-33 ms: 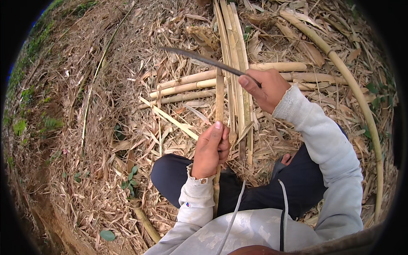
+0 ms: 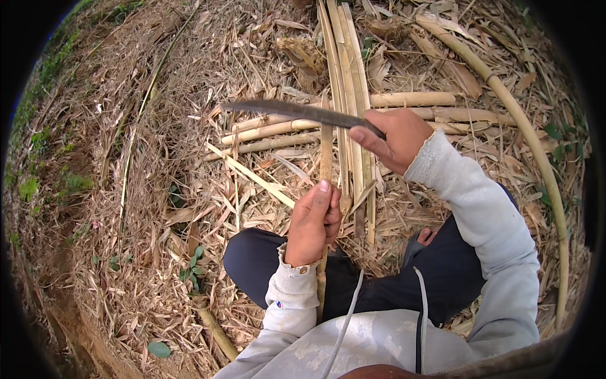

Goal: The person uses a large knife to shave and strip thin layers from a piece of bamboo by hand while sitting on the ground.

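My left hand [image 2: 312,224] is closed around a thin bamboo strip [image 2: 326,148] that stands nearly upright between my knees, thumb pressed along it. My right hand [image 2: 394,139] grips the handle of a long dark knife [image 2: 290,111]. Its blade points left and lies level across the top end of the strip; whether it touches the strip I cannot tell. Both sleeves are light grey.
Several split bamboo strips [image 2: 346,63] run away from me, crossing short bamboo poles [image 2: 410,99] lying sideways. A long curved bamboo pole [image 2: 533,142] arcs down the right side. Dry leaves and straw [image 2: 158,158] cover the ground. My dark-trousered knee [image 2: 252,259] is bent below.
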The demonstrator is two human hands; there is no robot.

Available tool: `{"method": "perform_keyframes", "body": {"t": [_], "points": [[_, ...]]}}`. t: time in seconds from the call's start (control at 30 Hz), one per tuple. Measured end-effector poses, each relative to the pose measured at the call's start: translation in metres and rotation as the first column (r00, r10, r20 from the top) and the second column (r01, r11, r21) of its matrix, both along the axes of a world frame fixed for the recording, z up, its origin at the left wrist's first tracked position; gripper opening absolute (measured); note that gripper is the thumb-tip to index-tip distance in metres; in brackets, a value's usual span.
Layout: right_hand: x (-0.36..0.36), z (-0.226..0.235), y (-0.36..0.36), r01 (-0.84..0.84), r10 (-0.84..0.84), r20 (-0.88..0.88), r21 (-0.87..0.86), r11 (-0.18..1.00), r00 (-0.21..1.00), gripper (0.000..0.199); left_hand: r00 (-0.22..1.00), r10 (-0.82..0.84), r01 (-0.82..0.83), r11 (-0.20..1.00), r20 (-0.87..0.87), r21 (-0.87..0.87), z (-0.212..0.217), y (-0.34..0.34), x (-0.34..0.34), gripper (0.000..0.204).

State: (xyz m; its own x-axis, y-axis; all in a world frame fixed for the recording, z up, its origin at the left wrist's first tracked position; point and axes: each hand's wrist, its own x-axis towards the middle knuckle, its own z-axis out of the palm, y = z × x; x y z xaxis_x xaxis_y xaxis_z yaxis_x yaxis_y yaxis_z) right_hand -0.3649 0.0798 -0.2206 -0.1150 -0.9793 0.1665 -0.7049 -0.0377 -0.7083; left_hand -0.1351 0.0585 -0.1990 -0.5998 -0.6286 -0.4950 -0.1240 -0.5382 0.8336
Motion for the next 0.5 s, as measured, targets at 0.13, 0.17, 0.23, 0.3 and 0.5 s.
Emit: {"method": "perform_keyframes", "body": {"t": [0.13,0.17,0.23,0.3,0.5], "points": [[0.025,0.001,0.024,-0.11,0.1,-0.428,0.0,0.994,0.898,0.066,0.979,0.11,-0.058,0.958,0.174,-0.28,-0.016,0.012,-0.001,0.035],[0.027,-0.001,0.026,-0.127,0.125,-0.438,0.027,0.992,0.89,0.065,0.979,0.104,-0.048,0.951,0.173,-0.304,-0.022,0.014,0.002,0.035],[0.032,-0.005,0.027,-0.165,0.182,-0.45,0.077,0.983,0.874,0.065,0.979,0.1,-0.032,0.935,0.175,-0.354,-0.029,0.017,0.007,0.035],[0.017,-0.011,0.018,-0.073,0.083,-0.357,0.043,0.996,0.93,0.064,0.977,0.11,-0.042,0.94,0.184,-0.339,-0.028,0.018,0.003,0.036],[0.033,-0.014,0.019,-0.154,0.173,-0.441,0.08,0.985,0.881,0.064,0.984,0.087,-0.04,0.957,0.156,-0.286,-0.031,0.017,0.003,0.034]]}}
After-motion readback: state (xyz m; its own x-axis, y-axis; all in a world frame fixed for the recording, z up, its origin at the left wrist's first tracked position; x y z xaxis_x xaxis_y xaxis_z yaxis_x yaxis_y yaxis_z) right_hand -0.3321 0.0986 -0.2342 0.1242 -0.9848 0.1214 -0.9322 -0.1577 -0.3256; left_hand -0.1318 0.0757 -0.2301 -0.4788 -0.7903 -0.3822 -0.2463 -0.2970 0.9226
